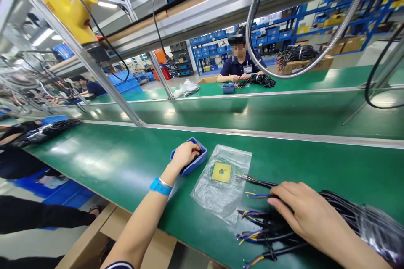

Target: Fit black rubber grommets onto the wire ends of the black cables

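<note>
My left hand [186, 154] reaches into a small blue bin [193, 169] with its fingers curled together. Small dark parts show in the bin; what the fingertips pinch is hidden. My right hand [296, 204] is closed on a black cable [267, 183] at the front of a cable bundle, thumb and forefinger near its end. Several more black cables [285, 237] fan out below it, with stripped, coloured wire ends [252, 235] pointing left. Between the hands lies a clear plastic bag [217, 199] with a yellow square plate [221, 172] on or in it; I cannot tell which.
The green bench [126, 164] ends in a metal rail [221, 129]. Overhead hangs a flexible metal conduit [299, 75] beside a frame post [107, 80]. Across the way a person [241, 61] handles cables. A cardboard box [158, 248] stands below the front edge.
</note>
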Tool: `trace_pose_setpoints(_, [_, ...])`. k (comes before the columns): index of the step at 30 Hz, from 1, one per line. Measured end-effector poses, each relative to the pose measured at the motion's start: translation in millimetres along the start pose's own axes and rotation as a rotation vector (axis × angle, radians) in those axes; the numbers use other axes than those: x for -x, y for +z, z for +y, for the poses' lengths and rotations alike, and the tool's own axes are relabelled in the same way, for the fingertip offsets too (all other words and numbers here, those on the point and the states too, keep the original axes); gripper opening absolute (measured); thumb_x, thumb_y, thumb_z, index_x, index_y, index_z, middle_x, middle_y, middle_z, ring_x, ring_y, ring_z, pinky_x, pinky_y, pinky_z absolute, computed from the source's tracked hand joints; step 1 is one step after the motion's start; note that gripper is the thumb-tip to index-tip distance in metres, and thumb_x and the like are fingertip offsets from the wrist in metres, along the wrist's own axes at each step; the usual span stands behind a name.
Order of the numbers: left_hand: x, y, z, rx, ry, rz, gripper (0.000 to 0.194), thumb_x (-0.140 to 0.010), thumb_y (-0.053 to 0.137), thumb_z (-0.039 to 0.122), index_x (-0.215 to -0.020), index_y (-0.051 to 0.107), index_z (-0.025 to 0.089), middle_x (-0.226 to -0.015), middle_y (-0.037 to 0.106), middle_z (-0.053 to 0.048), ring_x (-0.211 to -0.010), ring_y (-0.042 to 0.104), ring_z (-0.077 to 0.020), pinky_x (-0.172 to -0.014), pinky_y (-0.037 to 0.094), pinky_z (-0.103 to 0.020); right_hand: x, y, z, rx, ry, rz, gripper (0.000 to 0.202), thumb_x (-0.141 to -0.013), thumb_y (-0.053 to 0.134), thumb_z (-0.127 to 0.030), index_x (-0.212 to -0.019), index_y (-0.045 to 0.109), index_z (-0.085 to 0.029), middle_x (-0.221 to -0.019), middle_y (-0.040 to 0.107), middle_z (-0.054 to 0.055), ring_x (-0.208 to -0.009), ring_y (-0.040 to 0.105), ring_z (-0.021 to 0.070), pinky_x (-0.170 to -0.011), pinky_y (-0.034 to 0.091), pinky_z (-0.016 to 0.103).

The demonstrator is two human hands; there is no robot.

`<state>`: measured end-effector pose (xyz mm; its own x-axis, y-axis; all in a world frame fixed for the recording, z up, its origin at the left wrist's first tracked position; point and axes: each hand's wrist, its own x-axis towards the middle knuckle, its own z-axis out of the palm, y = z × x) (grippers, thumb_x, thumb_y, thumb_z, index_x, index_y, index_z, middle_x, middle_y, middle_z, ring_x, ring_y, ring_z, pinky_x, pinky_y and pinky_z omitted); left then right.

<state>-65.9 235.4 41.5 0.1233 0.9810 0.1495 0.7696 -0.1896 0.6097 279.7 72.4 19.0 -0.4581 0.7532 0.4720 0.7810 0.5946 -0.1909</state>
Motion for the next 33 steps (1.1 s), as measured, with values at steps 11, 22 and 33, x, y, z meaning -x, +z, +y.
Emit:
trace_pose_setpoints(11, [38.1,-1.5,15.3,0.636,-0.097,0.068,0.036,-0.075,0.062,0.048,-0.091,0.052,0.017,-0.081,0.070,-0.006,-0.069,0.069,-0.0160,-0.061,0.057,-0.026,1.0,1.6,0.7,-0.041,0.061,-0.003,0.025,-0.100,0.037,-0.034,-0.093,0.058,-0.021,-0.081,0.059,0.002,-0.069,0.053,0.0171,-0.067,0.035,0.032])
trace_pose_setpoints(22, [63.7,55.2,43.1,0.484,0.063,-0.084,0.024,-0.076,0.063,0.032,-0.091,0.068,0.014,-0.081,0.072,-0.010,-0.072,0.069,-0.0203,-0.069,0.058,-0.033,1.4,-5.7,-4.1,-0.094,0.094,-0.009,0.023,-0.099,0.039,-0.032,-0.092,0.058,-0.020,-0.083,0.060,0.003,-0.072,0.054,0.0169,-0.070,0.034,0.033])
trace_pose_setpoints(33, [58.1,66.1,63.7,0.077,0.214,-0.267,0.040,-0.072,0.058,0.012,-0.110,0.060,0.022,-0.076,0.067,-0.002,-0.074,0.065,-0.0196,-0.072,0.051,-0.030,-4.1,-9.1,-5.6,-0.137,0.025,0.081,0.018,-0.096,0.041,-0.018,-0.106,0.057,-0.018,-0.094,0.066,0.006,-0.079,0.060,0.0160,-0.074,0.042,0.031])
